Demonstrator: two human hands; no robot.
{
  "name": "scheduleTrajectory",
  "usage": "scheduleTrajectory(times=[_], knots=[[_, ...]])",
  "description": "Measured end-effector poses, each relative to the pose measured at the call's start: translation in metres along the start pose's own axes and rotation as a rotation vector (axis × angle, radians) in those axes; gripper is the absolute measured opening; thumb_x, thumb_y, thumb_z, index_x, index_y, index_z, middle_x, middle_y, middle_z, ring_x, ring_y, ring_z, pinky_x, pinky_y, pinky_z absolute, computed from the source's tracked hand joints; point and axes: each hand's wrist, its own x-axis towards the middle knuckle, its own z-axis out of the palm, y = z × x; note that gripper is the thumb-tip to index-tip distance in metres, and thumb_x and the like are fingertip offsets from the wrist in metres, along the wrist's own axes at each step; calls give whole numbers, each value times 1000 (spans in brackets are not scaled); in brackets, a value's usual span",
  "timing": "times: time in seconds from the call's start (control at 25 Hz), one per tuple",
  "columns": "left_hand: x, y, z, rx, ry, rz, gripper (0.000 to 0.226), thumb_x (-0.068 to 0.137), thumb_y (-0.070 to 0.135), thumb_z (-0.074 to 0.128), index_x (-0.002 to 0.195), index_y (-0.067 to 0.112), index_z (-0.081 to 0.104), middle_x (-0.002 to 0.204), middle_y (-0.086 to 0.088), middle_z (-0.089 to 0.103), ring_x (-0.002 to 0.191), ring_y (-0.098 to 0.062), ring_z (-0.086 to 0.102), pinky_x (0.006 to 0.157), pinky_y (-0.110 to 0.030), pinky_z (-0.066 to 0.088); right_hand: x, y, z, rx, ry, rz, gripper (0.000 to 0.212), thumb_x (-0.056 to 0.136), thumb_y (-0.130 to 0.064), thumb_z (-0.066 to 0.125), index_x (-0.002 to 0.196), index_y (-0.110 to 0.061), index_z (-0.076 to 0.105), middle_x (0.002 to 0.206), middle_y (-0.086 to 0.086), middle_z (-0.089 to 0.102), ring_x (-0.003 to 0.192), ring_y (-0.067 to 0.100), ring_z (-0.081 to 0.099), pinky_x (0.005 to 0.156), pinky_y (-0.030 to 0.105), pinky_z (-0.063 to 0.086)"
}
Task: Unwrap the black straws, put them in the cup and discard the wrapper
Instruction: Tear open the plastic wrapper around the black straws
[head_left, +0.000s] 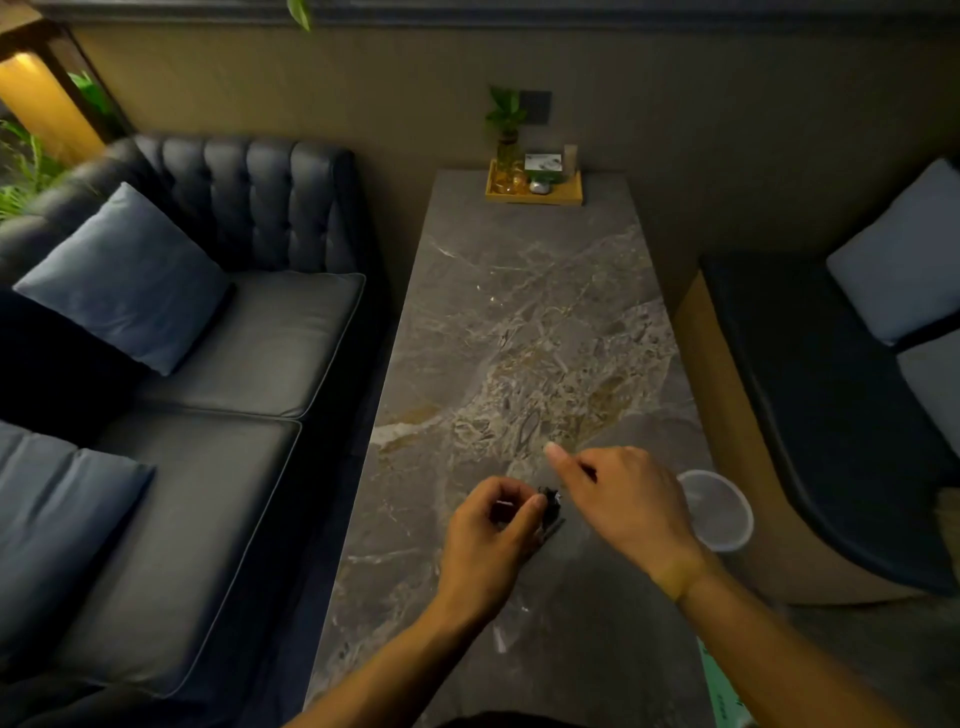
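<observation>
My left hand (493, 535) is closed around a bundle of black straws (549, 506) in a clear wrapper, held just above the marble table (519, 322). Only the dark top end of the bundle shows past my thumb; the rest lies under the hand. My right hand (618, 499) hovers right beside the bundle's top, thumb and forefinger stretched out; whether they pinch the wrapper is hidden. A clear plastic cup (719, 512) stands at the table's right edge, partly behind my right wrist.
A wooden tray (535, 193) with a plant vase and small items sits at the table's far end. A dark sofa (208, 364) with blue cushions runs along the left. A bench seat (831, 415) with a pale cushion is on the right.
</observation>
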Motion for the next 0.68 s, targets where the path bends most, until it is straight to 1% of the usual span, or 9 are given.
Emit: scheduleTrajectory(times=[0.08, 0.12, 0.24, 0.32, 0.44, 0.48, 0.56, 0.64, 0.68], knots=[[-4, 1, 5, 46, -9, 63, 7, 86, 14, 71, 80, 16, 67, 74, 2, 71, 67, -9, 68, 60, -24, 57, 12, 0, 3, 33, -91, 95, 65, 88, -65, 38, 50, -13, 48, 51, 4, 53, 60, 29, 58, 49, 35, 35], [-4, 0, 6, 80, -6, 86, 9, 85, 14, 72, 79, 18, 67, 74, 3, 71, 67, -8, 68, 60, -23, 55, 16, 0, 4, 76, -139, 129, 63, 87, -62, 45, 53, -10, 52, 53, 7, 57, 61, 31, 59, 51, 37, 40], [-4, -7, 7, 161, -8, 108, 10, 83, 20, 74, 76, 23, 67, 79, 3, 70, 73, -11, 66, 66, -34, 57, 22, 3, 7, 185, -250, 194, 41, 81, -47, 63, 58, -13, 63, 61, 3, 67, 66, 25, 64, 62, 38, 51], [-3, -13, 5, 126, -53, 98, 8, 81, 27, 74, 77, 24, 67, 80, 4, 70, 75, -12, 66, 67, -39, 58, 20, 4, 8, 229, -273, 227, 24, 79, -39, 68, 67, -18, 72, 72, 0, 74, 74, 19, 68, 72, 40, 56], [5, -32, -10, 31, -156, 48, 16, 77, 44, 70, 81, 29, 69, 79, 10, 70, 75, -5, 64, 64, -26, 55, 12, 6, 3, 270, -257, 197, 23, 80, -36, 70, 66, -18, 73, 70, 1, 74, 71, 16, 67, 74, 43, 56], [11, -42, -18, -1, -187, -8, 17, 78, 44, 68, 83, 28, 70, 82, 9, 70, 77, -6, 64, 64, -24, 55, 9, 7, 0, 298, -249, 186, 24, 80, -34, 71, 64, -17, 73, 69, 1, 73, 70, 16, 67, 74, 44, 56], [24, -68, -39, 29, -222, -162, 10, 82, 28, 66, 92, 29, 70, 95, 3, 69, 85, -10, 62, 68, -23, 55, 4, 9, -8, 371, -254, 175, 23, 81, -32, 72, 64, -16, 74, 68, 1, 74, 71, 15, 68, 77, 44, 56], [35, -98, -61, 276, -305, -269, 38, 80, 11, 70, 114, 29, 65, 117, -1, 62, 100, -15, 58, 81, -26, 53, -2, 9, -15, 433, -266, 159, 21, 80, -30, 73, 67, -14, 75, 68, 2, 74, 71, 16, 69, 78, 44, 57], [38, -111, -69, 414, -396, -296, 54, 78, 11, 73, 127, 28, 58, 125, 1, 56, 109, -17, 55, 88, -27, 50, -5, 9, -16, 460, -264, 156, 19, 80, -29, 74, 69, -14, 76, 67, 2, 75, 71, 17, 70, 78, 45, 57]])
